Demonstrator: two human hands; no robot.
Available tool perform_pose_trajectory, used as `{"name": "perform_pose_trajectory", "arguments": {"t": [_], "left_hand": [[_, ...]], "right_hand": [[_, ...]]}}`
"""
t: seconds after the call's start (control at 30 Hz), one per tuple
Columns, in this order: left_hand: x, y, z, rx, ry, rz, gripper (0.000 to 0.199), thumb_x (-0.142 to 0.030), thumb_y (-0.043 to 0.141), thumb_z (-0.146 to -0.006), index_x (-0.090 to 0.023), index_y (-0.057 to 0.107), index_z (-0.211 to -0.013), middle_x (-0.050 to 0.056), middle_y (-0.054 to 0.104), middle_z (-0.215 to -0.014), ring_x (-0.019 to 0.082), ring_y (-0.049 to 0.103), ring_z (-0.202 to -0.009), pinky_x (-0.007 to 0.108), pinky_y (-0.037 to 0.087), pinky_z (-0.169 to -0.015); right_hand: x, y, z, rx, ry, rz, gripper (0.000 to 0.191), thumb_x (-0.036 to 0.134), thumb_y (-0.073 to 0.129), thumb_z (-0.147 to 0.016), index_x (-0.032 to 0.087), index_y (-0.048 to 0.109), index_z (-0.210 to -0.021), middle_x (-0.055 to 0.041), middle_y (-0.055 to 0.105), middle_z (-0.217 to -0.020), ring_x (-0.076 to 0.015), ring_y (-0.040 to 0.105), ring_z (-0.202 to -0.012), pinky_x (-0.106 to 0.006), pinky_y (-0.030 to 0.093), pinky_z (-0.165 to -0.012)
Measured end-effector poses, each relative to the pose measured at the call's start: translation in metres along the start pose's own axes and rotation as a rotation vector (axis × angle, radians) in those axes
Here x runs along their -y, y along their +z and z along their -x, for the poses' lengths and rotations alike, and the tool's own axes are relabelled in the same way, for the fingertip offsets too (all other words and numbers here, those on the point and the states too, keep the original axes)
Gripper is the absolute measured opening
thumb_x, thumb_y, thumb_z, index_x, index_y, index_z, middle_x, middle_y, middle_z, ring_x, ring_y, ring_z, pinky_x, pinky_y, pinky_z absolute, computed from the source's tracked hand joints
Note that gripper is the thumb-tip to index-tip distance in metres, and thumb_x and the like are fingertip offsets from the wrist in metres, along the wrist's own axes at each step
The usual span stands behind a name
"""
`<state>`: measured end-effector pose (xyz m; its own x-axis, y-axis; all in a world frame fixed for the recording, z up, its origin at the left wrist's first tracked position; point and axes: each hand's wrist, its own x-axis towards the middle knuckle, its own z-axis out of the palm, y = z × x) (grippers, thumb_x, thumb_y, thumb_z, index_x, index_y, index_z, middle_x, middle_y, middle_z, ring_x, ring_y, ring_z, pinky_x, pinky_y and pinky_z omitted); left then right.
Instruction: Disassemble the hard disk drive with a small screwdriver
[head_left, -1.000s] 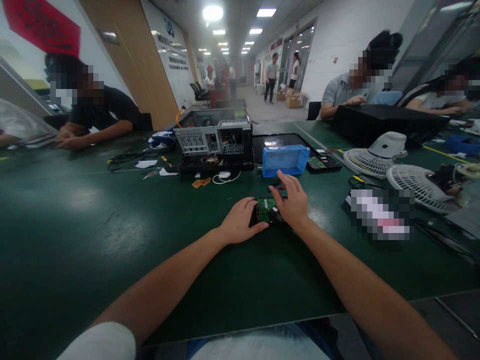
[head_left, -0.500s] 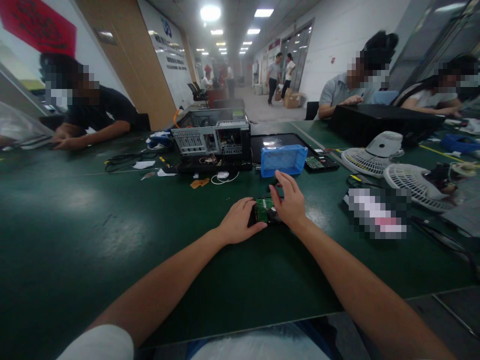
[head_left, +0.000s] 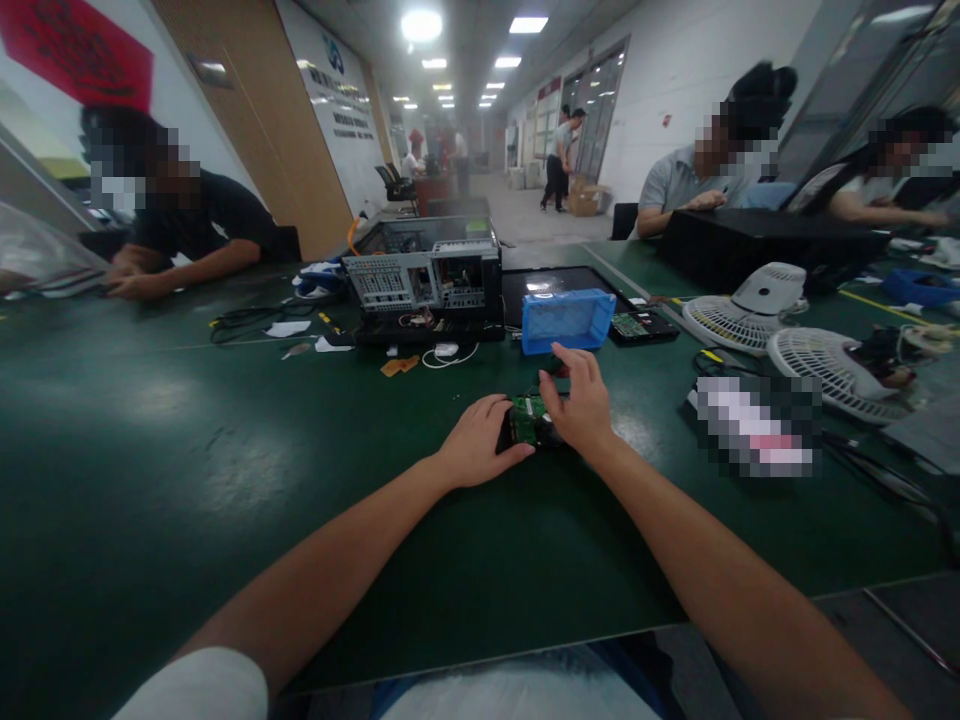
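Note:
A hard drive [head_left: 528, 418] lies on the green table with its green circuit board facing up. My left hand [head_left: 477, 440] grips its left end, fingers along the far edge and thumb along the near edge. Over the drive's right end, my right hand [head_left: 581, 405] is closed around the dark handle of what looks like a screwdriver [head_left: 553, 367]. Its tip is hidden, so I cannot tell whether it touches the board. Just beyond my right hand stands a blue plastic bin [head_left: 568, 320], tipped on its side.
An opened computer case [head_left: 424, 280] stands at the back. Right of the bin is another drive or board [head_left: 641, 326]. White fan parts [head_left: 739, 310] and a blurred-out item [head_left: 757, 425] lie to the right. Paper scraps [head_left: 332, 345] and cables lie left. Co-workers sit on both sides.
My right hand and the screwdriver handle have shifted very slightly; my left hand and the drive stay put. In the far aisle, one person has bent toward the cardboard boxes.

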<state>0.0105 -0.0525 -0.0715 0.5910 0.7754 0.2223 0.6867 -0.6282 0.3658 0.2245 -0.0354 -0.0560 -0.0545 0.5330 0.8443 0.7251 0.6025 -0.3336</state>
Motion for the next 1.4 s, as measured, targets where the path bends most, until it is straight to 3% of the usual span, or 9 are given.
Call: {"name": "perform_pose_trajectory", "arguments": {"t": [0.13, 0.33, 0.6, 0.73, 0.93, 1.27, 1.4], "left_hand": [[0.0, 0.001, 0.0, -0.011, 0.004, -0.012, 0.082, -0.074, 0.048, -0.088, -0.013, 0.045, -0.143, 0.02, 0.046, -0.149, 0.035, 0.043, -0.139, 0.052, 0.036, -0.117], [0.0, 0.003, 0.0, -0.021, 0.021, -0.013, 0.083, -0.075, 0.047, -0.088, -0.012, 0.046, -0.142, 0.02, 0.047, -0.147, 0.035, 0.043, -0.139, 0.052, 0.036, -0.116], [0.0, 0.001, 0.0, -0.011, 0.006, -0.012, 0.081, -0.074, 0.048, -0.088, -0.013, 0.045, -0.142, 0.02, 0.046, -0.149, 0.035, 0.043, -0.14, 0.053, 0.035, -0.117], [-0.002, -0.001, 0.0, -0.01, 0.002, 0.001, 0.08, -0.072, 0.05, -0.088, -0.013, 0.045, -0.142, 0.019, 0.047, -0.149, 0.034, 0.043, -0.14, 0.052, 0.035, -0.117], [-0.003, -0.003, 0.001, 0.008, -0.015, 0.013, 0.079, -0.074, 0.049, -0.088, -0.016, 0.045, -0.142, 0.018, 0.046, -0.15, 0.036, 0.043, -0.14, 0.055, 0.036, -0.116], [-0.001, 0.0, 0.0, -0.025, 0.028, 0.005, 0.078, -0.07, 0.052, -0.088, -0.013, 0.045, -0.141, 0.02, 0.047, -0.147, 0.034, 0.044, -0.139, 0.052, 0.036, -0.117], [-0.001, 0.001, 0.0, -0.015, 0.011, 0.009, 0.078, -0.071, 0.051, -0.088, -0.015, 0.045, -0.141, 0.02, 0.047, -0.148, 0.035, 0.044, -0.139, 0.054, 0.036, -0.116]], "right_hand": [[0.002, -0.001, 0.001, 0.004, 0.02, 0.017, 0.046, 0.033, 0.061, -0.094, 0.023, 0.05, -0.136, -0.0104, 0.056, -0.112, -0.0212, 0.06, -0.088, -0.043, 0.058, -0.084], [0.005, -0.003, 0.0, 0.033, 0.017, -0.004, 0.048, 0.029, 0.057, -0.095, 0.025, 0.045, -0.142, -0.0095, 0.055, -0.111, -0.0209, 0.06, -0.088, -0.044, 0.057, -0.085], [0.002, 0.0, 0.001, -0.05, 0.022, 0.006, 0.047, 0.032, 0.063, -0.092, 0.021, 0.05, -0.136, -0.0113, 0.051, -0.117, -0.0188, 0.06, -0.085, -0.04, 0.059, -0.08], [0.001, 0.001, 0.002, -0.007, 0.018, -0.029, 0.052, 0.029, 0.058, -0.094, 0.022, 0.044, -0.144, -0.015, 0.051, -0.13, -0.021, 0.062, -0.092, -0.044, 0.06, -0.085], [-0.001, 0.005, 0.004, -0.027, -0.001, -0.064, 0.054, 0.027, 0.055, -0.096, 0.021, 0.041, -0.147, -0.0174, 0.052, -0.14, -0.0283, 0.061, -0.118, -0.05, 0.059, -0.092], [0.001, 0.005, 0.004, -0.02, -0.049, -0.01, 0.051, 0.029, 0.059, -0.096, 0.024, 0.046, -0.145, -0.0127, 0.062, -0.126, -0.0228, 0.066, -0.101, -0.045, 0.06, -0.09], [-0.001, 0.003, 0.003, -0.014, -0.039, -0.007, 0.053, 0.029, 0.055, -0.097, 0.024, 0.044, -0.148, -0.0139, 0.06, -0.13, -0.025, 0.064, -0.11, -0.047, 0.058, -0.094]]}}
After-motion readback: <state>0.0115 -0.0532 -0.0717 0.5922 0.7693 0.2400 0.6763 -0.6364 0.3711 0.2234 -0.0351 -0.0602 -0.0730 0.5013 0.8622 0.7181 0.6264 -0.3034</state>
